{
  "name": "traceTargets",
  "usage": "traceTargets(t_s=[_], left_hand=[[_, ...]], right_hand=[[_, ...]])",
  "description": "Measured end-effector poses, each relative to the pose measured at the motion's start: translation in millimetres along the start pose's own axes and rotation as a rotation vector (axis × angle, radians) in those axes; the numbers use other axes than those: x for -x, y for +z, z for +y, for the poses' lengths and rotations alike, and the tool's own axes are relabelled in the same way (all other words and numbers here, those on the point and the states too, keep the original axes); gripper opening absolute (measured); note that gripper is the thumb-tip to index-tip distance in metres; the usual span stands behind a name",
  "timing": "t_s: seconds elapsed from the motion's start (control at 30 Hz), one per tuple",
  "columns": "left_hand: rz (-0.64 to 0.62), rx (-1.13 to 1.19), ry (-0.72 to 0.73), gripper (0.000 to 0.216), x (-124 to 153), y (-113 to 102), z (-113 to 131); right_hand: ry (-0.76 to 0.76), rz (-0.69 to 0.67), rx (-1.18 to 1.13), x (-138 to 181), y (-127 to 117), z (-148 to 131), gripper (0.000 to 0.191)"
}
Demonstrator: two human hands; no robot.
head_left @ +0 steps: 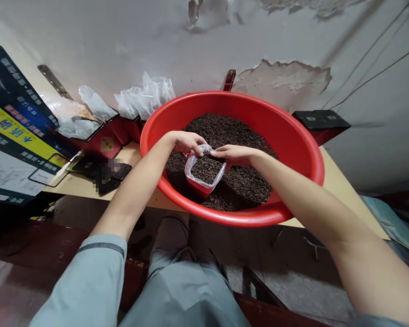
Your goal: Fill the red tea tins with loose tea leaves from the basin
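A small red box (199,187) lined with a clear plastic bag (190,166) stands in a wide red basin (238,220). Dark, dry bits like loose tea leaves (209,169) fill the bag nearly to its rim, and more of the same loose tea (221,129) covers the basin's bottom. My left hand (188,141) pinches the bag's edge at the back left. At the back right, my right hand (234,154) grips the same edge, thumb over the rim; its other fingers are partly hidden behind the box.
The basin rests on a pale wooden table (341,190). Several red boxes with plastic liners (145,97) stand at the back left, beside a large printed carton (17,131). Black flat pieces (112,175) lie near the front edge. A black-topped box (322,120) is at right, by the peeling wall (282,77).
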State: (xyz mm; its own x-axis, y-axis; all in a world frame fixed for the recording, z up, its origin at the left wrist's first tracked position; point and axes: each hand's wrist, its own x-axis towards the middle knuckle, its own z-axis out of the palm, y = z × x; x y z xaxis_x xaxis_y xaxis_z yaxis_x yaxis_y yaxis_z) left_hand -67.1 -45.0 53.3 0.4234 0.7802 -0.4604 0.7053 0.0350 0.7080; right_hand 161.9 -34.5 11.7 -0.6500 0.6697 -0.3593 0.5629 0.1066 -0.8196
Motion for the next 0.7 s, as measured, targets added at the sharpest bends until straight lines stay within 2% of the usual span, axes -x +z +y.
traceTargets(t_s=[0.1, 0.23, 0.3, 0.37, 0.43, 0.47, 0.57, 0.63, 0.7], left_hand=[[0.174, -0.027, 0.051, 0.066, 13, 5, 12], [0.414, -0.138, 0.189, 0.059, 42, 16, 15], [0.476, -0.166, 0.154, 0.06, 58, 23, 10], [0.455, -0.209, 0.041, 0.069, 72, 33, 2], [0.38, -0.259, -0.048, 0.072, 81, 45, -5], [0.356, -0.271, -0.065, 0.066, 83, 51, -8], [0.381, -0.215, -0.091, 0.026, 88, 63, -9], [0.401, -0.083, -0.109, 0.009, 91, 65, -5], [0.439, 0.123, -0.1, 0.014, 96, 62, 1]], right_hand=[[0.009, 0.048, -0.094, -5, 4, -5, 0.049], [-0.061, 0.166, -0.144, -3, 1, -16, 0.046], [-0.116, 0.244, -0.157, 0, 0, -22, 0.042], [-0.164, 0.321, -0.2, 3, -2, -28, 0.042], [-0.203, 0.403, -0.27, 6, -5, -33, 0.043], [-0.226, 0.457, -0.305, 7, -7, -34, 0.042], [-0.307, 0.57, -0.333, 8, -10, -32, 0.031], [-0.324, 0.514, -0.215, 9, -9, -28, 0.027], [-0.3, 0.388, -0.05, 9, -7, -26, 0.026]])
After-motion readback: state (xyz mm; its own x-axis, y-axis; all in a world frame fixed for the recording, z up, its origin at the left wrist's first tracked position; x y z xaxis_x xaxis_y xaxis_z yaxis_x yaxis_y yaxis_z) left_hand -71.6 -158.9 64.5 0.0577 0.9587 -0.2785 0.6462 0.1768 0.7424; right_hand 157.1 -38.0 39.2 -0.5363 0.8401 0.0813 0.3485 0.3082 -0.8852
